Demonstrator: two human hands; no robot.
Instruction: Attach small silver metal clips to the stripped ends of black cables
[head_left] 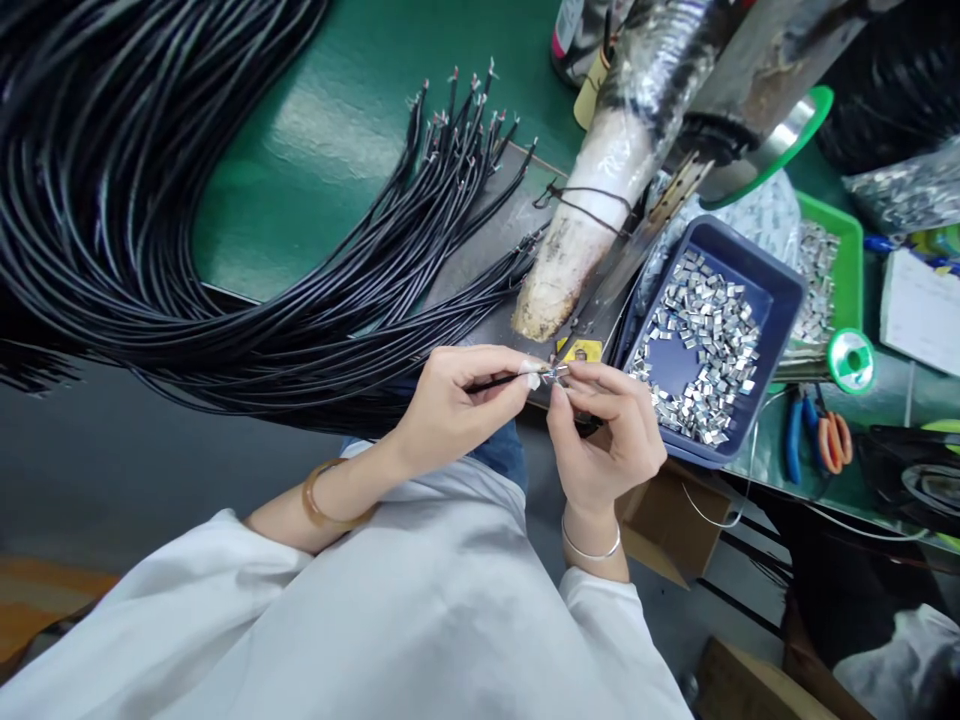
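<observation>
My left hand (466, 402) pinches the end of a black cable (491, 381) between thumb and fingers. Facing it, my right hand (611, 425) is closed on a small silvery metal connector (555, 373) at the cable's tip. The two sets of fingertips almost meet there, and they partly hide the join. Just behind the fingertips lies a small yellow piece (581, 350). A large bundle of black cables (337, 310) sweeps in from the left, many with stripped ends showing thin wires (472, 110).
Right of my hands stands a dark blue tray (675, 362) with many small metal connectors (720, 320). A plastic-wrapped tube (600, 190) slants down close behind my hands. Farther right are a green tray (847, 240), a solder spool (851, 360) and blue-handled (795, 435) and orange-handled tools (834, 440).
</observation>
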